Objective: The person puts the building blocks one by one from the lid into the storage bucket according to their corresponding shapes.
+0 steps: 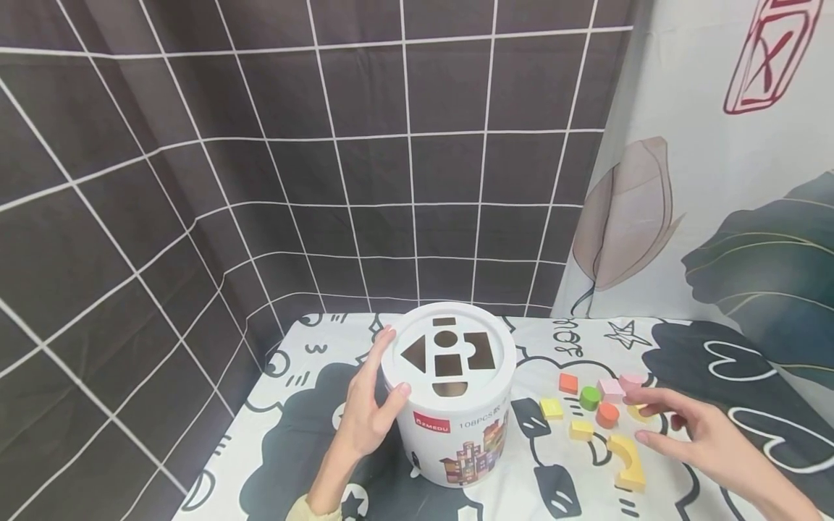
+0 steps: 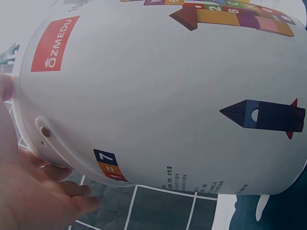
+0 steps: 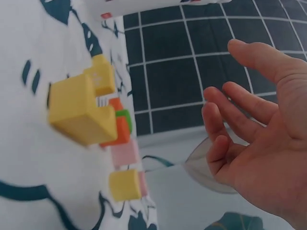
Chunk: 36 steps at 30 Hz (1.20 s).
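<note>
1. Left hand (image 1: pixel 365 412) lies against the bucket (image 1: pixel 465 430), low centre in my head feed, thumb and forefinger spread apart and touching the rim without gripping it.
2. Right hand (image 1: pixel 697 434) hangs over the blocks at lower right, thumb and fingers parted. My right wrist view shows the palm bare, fingers loosely bent, nothing held.
3. I read the bucket as smooth, glossy and round-walled, standing upright, with a red label and printed block buildings.
4. Its white lid (image 1: pixel 417 385) has cut-outs: triangle, circle, square, rectangle, half-round and a notched one.
5. Nearest the right thumb I see the yellow arch (image 1: pixel 630 463), thick and curved.
6. Just above and left of it are the orange cylinder (image 1: pixel 608 415), green cylinder (image 1: pixel 590 398), orange cube (image 1: pixel 568 383) and pink block (image 1: pixel 611 391), all matt and solid-coloured.
7. Beneath everything lies a cartoon-printed cloth (image 1: pixel 306 412); a creased dark fabric (image 1: pixel 365 174) with white grid lines fills the upper frame.
</note>
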Available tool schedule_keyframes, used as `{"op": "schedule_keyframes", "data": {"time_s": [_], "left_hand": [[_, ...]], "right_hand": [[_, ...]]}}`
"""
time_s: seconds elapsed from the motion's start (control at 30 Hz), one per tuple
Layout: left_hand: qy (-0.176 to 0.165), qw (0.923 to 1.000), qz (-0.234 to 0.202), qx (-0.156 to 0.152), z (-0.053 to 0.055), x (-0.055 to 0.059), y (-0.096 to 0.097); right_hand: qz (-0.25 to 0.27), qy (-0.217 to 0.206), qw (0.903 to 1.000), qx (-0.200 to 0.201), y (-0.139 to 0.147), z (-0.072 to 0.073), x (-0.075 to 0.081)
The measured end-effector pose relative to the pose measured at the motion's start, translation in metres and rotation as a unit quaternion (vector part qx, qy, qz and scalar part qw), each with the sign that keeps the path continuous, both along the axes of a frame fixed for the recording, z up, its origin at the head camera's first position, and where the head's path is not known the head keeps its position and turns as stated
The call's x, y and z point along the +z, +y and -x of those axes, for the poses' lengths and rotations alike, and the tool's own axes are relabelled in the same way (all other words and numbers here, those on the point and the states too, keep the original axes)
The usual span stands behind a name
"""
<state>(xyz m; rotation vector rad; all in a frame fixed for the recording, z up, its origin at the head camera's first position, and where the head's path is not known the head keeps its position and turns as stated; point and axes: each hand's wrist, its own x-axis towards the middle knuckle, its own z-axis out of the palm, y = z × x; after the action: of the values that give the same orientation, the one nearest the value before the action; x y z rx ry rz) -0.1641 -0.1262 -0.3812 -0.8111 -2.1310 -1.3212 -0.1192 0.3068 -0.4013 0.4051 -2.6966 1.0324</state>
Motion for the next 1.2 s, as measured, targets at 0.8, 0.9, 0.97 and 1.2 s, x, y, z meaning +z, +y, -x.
{"op": "schedule_keyframes", "data": {"time_s": [0.8, 0.9, 0.97, 1.2], "left_hand": [[0.002, 1.0000, 0.002, 0.003, 0.001, 0.000, 0.000], [0.006, 1.0000, 0.003, 0.006, 0.001, 0.000, 0.000], [0.014, 0.9998, 0.006, 0.009, 0.001, 0.000, -0.001], [0.035, 0.9993, 0.007, 0.008, 0.001, 0.000, 0.000]], "right_hand": [[-0.001, -0.048, 0.9985, -0.028, 0.026, -0.010, -0.050], [0.012, -0.047, 0.9987, -0.012, 0.027, -0.010, -0.057], [0.018, -0.063, 0.9978, -0.006, 0.027, -0.010, -0.061], [0.007, -0.138, 0.9904, -0.005, 0.028, -0.009, -0.068]]}}
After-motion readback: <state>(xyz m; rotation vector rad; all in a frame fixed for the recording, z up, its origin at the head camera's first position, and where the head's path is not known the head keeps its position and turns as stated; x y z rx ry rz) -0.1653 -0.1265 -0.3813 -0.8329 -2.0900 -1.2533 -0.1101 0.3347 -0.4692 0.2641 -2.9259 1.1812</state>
